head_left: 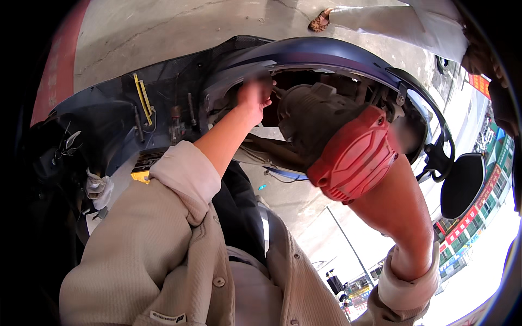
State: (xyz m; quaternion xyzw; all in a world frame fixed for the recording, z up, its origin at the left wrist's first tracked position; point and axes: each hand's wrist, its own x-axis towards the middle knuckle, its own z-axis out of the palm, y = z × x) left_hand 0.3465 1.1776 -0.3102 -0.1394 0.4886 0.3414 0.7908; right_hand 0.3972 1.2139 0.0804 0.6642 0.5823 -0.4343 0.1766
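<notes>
A cordless impact wrench with a grey body and a red back cover [356, 155] fills the middle of the view. Its nose points left into the opening of a dark blue scooter's front panel [331, 49]. Behind the red cover, my right hand [401, 142] is closed around the wrench; its fingers are mostly hidden and blurred. My left hand [254, 103] reaches into the opening, right by the wrench's nose. Its fingers are curled, partly blurred, and what they hold cannot be made out.
To the left, a yellow-handled tool [142, 98] and several slim tools lie on a dark panel [174, 76]. A black-and-yellow box [144, 165] and white cloth [98, 188] are nearer. A mirror [462, 186] juts out at right. Someone in pale trousers [391, 27] stands beyond the scooter.
</notes>
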